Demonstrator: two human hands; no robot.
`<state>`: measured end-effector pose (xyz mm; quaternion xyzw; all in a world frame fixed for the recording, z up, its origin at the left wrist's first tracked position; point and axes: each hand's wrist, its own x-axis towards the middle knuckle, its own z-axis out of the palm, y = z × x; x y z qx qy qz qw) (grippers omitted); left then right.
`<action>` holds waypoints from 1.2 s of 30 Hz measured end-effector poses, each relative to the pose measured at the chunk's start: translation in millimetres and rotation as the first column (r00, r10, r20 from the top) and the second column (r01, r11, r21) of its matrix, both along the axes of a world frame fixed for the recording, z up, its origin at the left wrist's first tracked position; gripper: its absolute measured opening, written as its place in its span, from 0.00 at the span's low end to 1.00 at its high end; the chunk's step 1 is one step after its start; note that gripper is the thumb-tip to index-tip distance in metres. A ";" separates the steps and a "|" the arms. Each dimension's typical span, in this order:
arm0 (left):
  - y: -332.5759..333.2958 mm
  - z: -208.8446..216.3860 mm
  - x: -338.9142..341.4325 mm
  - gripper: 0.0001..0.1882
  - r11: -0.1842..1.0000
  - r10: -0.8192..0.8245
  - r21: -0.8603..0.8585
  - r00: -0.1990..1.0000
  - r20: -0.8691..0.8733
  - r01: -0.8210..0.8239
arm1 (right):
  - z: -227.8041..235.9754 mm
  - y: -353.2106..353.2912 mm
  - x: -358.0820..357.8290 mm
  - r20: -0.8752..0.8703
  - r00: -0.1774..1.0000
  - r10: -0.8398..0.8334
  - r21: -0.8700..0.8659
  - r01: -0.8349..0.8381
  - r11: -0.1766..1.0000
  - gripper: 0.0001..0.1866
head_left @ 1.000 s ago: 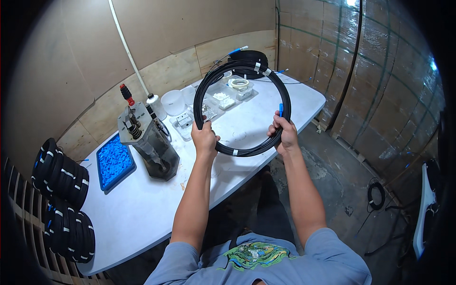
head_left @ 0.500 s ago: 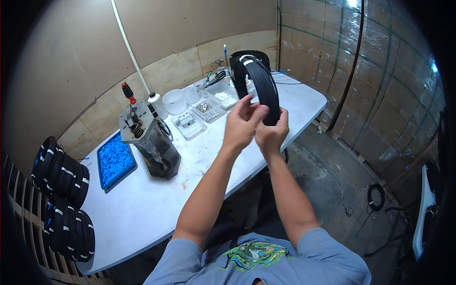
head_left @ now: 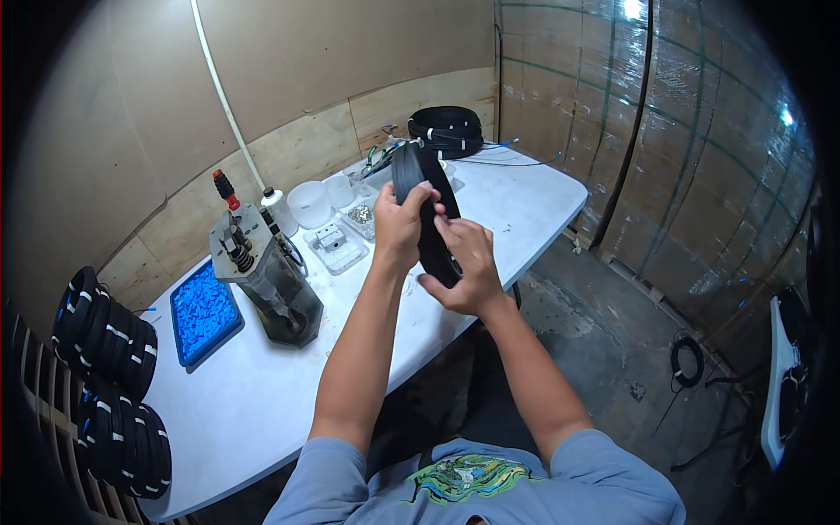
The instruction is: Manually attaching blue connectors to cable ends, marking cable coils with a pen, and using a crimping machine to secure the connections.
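Note:
A coil of black cable (head_left: 408, 166) is held up above the table's front part, tilted on edge. My left hand (head_left: 401, 226) is closed round its left side, thumb across the band. Against the coil's lower right side is my right hand (head_left: 470, 264), its fingers bent onto the cable and its thumb at the bottom edge; some fingertips are hidden. Behind the coil, small clear trays sit on the white table (head_left: 534, 194), one holding small metal parts (head_left: 360, 215) and one a white block-like piece (head_left: 329, 241).
A bench machine (head_left: 271, 280) with a red-and-black handle stands left of my arms, beside a blue tray (head_left: 234, 325) of small blue pieces. More cable coils lie at the back (head_left: 444, 131) and are stacked at the left edge (head_left: 105, 337). Wrapped boxes (head_left: 700, 149) line the right.
The coil has come lower and left, and has been turned. My right hand has shifted from under it to its lower right side. The view has swung slightly right.

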<state>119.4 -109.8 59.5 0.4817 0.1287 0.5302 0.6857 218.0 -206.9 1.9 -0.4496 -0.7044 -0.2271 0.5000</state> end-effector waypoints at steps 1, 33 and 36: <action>1.7 -3.7 -1.7 0.13 1.000 -0.006 0.002 1.000 -0.009 0.006 | -12.7 -2.6 7.1 -0.147 0.989 -0.022 0.028 0.027 0.999 0.37; 25.3 -101.8 -78.3 0.28 0.949 0.175 -0.131 0.824 -0.540 -0.287 | -53.7 92.5 145.7 -0.885 0.100 -0.455 -0.225 -0.947 0.231 0.11; 27.5 -130.4 -76.9 0.17 0.933 0.169 -0.157 0.780 -0.602 -0.324 | -48.3 112.6 137.4 -0.753 0.391 -0.529 -0.559 -0.804 0.202 0.09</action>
